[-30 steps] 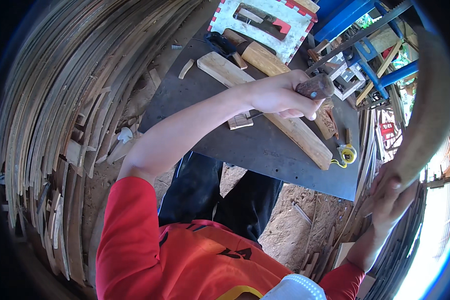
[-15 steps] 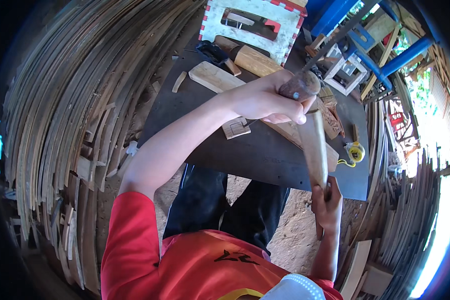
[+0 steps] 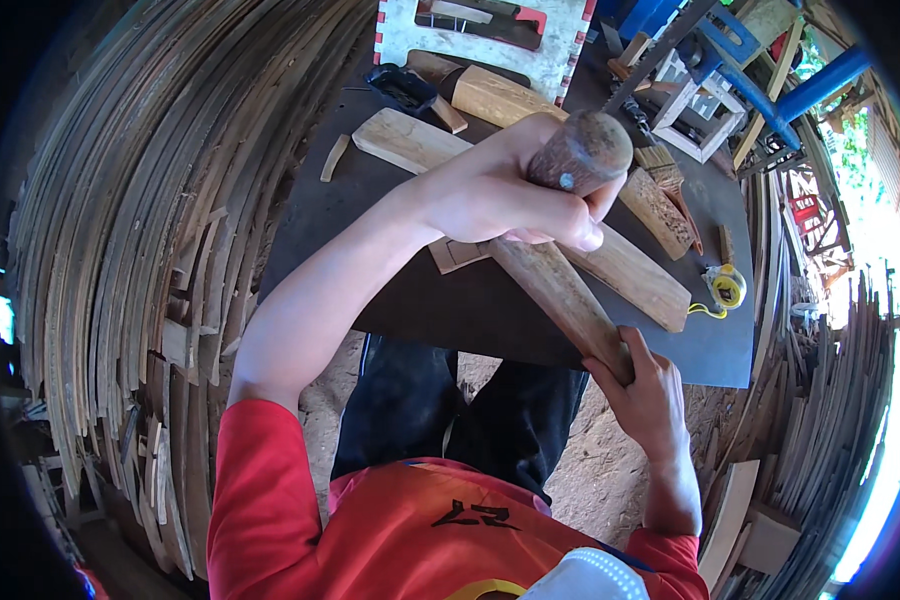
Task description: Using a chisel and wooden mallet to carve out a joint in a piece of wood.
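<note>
Fingers point(image 3: 570, 215) of the left hand point(image 3: 495, 195) clamp a wooden handle point(image 3: 580, 150). The right hand point(image 3: 648, 400) clasps a wooden bar point(image 3: 558, 295).

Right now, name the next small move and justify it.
I'd probably ease the right hand and its wooden bar back slightly: the bar's far end is hidden behind the left hand, which grips a round wooden handle, so any contact there can't be seen.
</note>
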`<action>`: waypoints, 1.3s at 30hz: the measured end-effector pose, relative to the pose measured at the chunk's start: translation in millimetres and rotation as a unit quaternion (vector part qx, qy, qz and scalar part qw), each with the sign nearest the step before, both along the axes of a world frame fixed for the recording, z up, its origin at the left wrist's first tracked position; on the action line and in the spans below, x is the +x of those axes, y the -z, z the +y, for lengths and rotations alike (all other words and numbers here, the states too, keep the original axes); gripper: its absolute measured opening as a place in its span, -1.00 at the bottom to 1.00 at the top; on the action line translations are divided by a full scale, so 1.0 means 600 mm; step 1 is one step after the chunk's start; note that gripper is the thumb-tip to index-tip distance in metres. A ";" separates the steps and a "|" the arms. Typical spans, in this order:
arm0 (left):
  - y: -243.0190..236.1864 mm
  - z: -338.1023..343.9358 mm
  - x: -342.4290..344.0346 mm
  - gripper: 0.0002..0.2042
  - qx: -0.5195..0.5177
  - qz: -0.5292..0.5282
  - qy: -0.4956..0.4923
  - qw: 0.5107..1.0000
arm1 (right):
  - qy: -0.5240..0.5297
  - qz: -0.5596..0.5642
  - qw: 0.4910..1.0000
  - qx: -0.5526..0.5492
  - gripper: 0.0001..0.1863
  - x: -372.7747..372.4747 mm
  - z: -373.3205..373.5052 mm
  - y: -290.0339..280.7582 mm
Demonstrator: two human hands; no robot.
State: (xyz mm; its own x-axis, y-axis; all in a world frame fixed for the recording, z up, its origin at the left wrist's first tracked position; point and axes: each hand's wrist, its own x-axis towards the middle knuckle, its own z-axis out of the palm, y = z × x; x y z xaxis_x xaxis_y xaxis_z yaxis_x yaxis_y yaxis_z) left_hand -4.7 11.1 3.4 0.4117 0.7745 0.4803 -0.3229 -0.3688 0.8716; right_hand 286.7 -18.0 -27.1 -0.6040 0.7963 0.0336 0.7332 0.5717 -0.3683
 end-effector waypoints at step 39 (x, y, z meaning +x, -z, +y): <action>0.009 -0.038 -0.127 -0.76 -0.038 -0.271 -0.123 0.954 | -0.020 0.011 0.999 -0.030 -0.53 0.004 0.011 0.008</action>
State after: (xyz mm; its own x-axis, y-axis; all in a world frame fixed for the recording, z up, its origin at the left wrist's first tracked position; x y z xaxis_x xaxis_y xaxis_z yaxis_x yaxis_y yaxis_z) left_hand -80.9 -11.5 -1.8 -0.0792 0.8564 0.5102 -0.6449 -0.4343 0.6289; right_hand 289.4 -11.2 -32.1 -0.6350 0.7725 -0.0005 0.7019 0.5766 -0.4182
